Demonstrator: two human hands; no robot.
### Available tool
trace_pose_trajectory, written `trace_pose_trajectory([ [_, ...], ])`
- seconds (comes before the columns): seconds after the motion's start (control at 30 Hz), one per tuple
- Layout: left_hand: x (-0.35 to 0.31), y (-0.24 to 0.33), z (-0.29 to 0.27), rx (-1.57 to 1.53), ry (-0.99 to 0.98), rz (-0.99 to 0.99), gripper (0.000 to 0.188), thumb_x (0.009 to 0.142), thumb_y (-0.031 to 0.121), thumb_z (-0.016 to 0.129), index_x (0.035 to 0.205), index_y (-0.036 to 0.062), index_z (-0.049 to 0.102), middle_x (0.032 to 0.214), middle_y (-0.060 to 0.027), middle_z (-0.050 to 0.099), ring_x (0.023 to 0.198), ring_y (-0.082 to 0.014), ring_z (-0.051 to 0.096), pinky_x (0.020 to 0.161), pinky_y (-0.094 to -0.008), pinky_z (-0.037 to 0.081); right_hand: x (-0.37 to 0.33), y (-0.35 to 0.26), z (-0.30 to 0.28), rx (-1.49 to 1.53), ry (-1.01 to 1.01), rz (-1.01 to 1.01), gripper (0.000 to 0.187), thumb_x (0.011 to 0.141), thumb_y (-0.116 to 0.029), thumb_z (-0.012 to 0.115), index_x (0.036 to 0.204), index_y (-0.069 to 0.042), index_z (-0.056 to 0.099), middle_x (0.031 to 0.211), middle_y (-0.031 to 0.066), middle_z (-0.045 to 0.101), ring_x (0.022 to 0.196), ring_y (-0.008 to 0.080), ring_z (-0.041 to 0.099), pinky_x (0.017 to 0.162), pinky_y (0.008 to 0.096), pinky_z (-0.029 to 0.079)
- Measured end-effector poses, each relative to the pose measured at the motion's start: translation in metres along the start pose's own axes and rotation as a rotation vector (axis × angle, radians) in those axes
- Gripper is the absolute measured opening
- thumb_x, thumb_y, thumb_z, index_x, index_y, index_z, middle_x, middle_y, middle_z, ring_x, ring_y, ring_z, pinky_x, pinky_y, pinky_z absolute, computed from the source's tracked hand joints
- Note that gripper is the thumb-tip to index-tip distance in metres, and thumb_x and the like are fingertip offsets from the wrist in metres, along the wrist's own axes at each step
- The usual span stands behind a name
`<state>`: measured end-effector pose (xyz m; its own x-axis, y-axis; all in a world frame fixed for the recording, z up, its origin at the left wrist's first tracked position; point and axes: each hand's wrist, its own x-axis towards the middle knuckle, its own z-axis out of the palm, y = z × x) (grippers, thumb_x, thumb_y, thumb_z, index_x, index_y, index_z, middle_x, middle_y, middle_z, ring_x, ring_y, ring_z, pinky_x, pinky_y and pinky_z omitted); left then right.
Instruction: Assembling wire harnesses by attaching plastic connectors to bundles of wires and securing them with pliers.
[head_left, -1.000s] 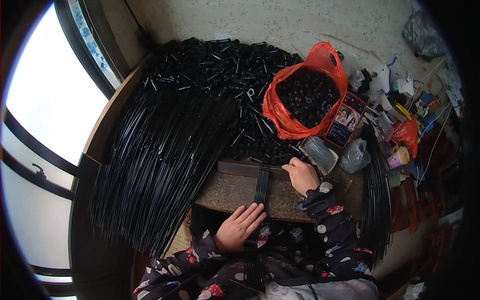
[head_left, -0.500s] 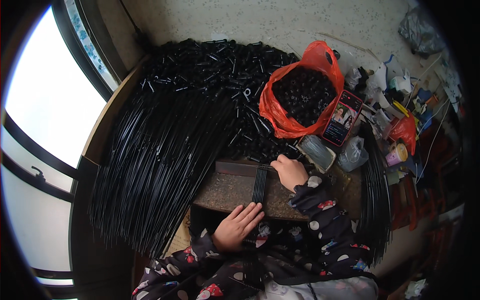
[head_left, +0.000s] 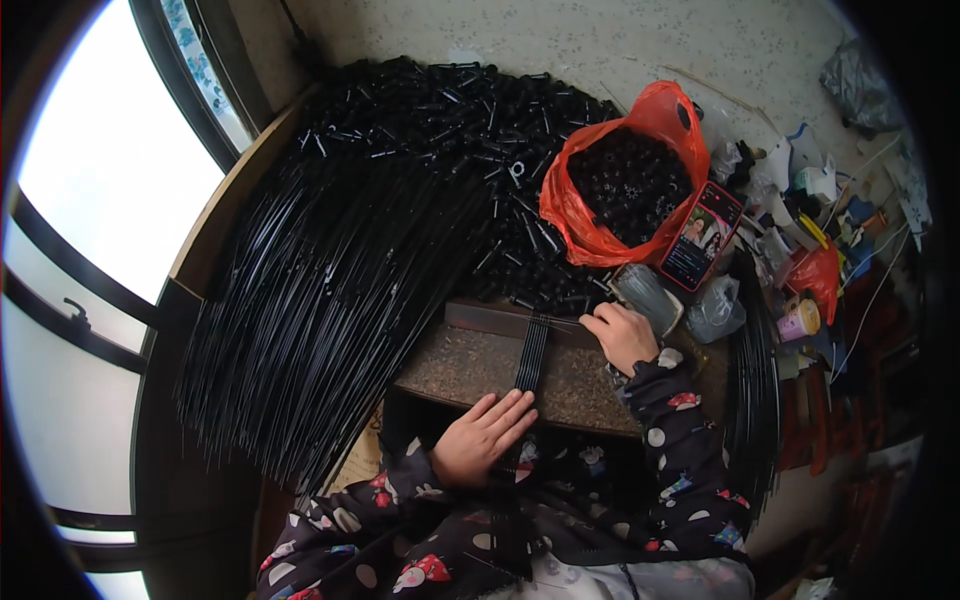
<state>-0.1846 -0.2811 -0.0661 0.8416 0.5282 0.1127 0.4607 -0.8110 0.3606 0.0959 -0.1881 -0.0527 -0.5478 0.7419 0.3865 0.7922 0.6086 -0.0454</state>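
Observation:
A narrow row of thin black rods [head_left: 534, 352] lies side by side across the speckled brown work board [head_left: 455, 362]. Their far ends meet a raised dark strip [head_left: 487, 317] at the back of the board. My left hand [head_left: 482, 437] rests with fingers stretched out over the near part of the row, by the board's front edge. To the right of the rods' far ends, my right hand [head_left: 622, 340] has thumb and finger pinched together on a thin wire-like strand [head_left: 568, 321], which runs left toward the rods. What its other fingers hold is hidden.
A large bundle of black rods [head_left: 320, 290] spreads on the left. Behind are heaped black tubular pieces [head_left: 430, 110] and a red plastic bag [head_left: 565, 215] of black parts. A phone [head_left: 700, 238], a tray of grey strands [head_left: 648, 292], a clear bag [head_left: 716, 308] and a cup [head_left: 798, 322] stand right.
My right hand has drawn a little away to the right from the rods' far ends, still pinching. My left hand stays flat on the row. The whole view has shifted slightly.

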Motion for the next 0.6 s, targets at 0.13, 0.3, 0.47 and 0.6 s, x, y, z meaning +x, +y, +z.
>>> trace_pose_trajectory([
  [0.13, -0.003, 0.000, 0.000, 0.031, -0.035, -0.014, 0.075, 0.078, 0.040, 0.056, 0.136, 0.0000, 0.030, 0.145, -0.0179, 0.025, 0.135, -0.0287, 0.025, 0.107, -0.0428, 0.021, 0.003, 0.000, -0.003, 0.232, -0.103, 0.099, 0.018, 0.074, -0.007, 0.060, 0.091, -0.012, 0.064, 0.081, 0.0047, 0.054, 0.068, 0.0261, 0.060, 0.060, 0.0369, 0.048],
  [0.3, -0.008, -0.001, 0.004, -0.019, -0.013, -0.008, 0.090, 0.065, 0.032, 0.063, 0.139, 0.0000, 0.024, 0.146, -0.0182, 0.021, 0.137, -0.0291, 0.019, 0.109, -0.0435, 0.017, 0.011, -0.015, 0.002, 0.215, -0.094, 0.131, 0.019, 0.077, -0.008, 0.060, 0.095, -0.011, 0.065, 0.083, 0.0057, 0.056, 0.068, 0.0267, 0.060, 0.060, 0.0369, 0.049],
  [0.47, -0.004, 0.000, -0.003, 0.055, -0.016, 0.038, 0.077, 0.079, 0.044, 0.055, 0.136, -0.0006, 0.030, 0.145, -0.0178, 0.025, 0.135, -0.0291, 0.024, 0.107, -0.0421, 0.021, 0.028, -0.023, 0.018, 0.280, -0.079, 0.193, 0.016, 0.080, -0.009, 0.058, 0.094, -0.008, 0.065, 0.083, 0.0074, 0.057, 0.072, 0.0291, 0.061, 0.063, 0.0377, 0.050],
  [0.6, -0.001, 0.000, -0.001, -0.048, -0.014, 0.053, 0.087, 0.065, 0.031, 0.063, 0.138, 0.0004, 0.026, 0.146, -0.0177, 0.023, 0.136, -0.0297, 0.023, 0.108, -0.0435, 0.019, 0.036, -0.034, 0.010, 0.262, -0.043, 0.287, 0.019, 0.079, -0.010, 0.062, 0.097, -0.006, 0.064, 0.088, 0.0089, 0.057, 0.084, 0.0289, 0.058, 0.072, 0.0361, 0.047],
])
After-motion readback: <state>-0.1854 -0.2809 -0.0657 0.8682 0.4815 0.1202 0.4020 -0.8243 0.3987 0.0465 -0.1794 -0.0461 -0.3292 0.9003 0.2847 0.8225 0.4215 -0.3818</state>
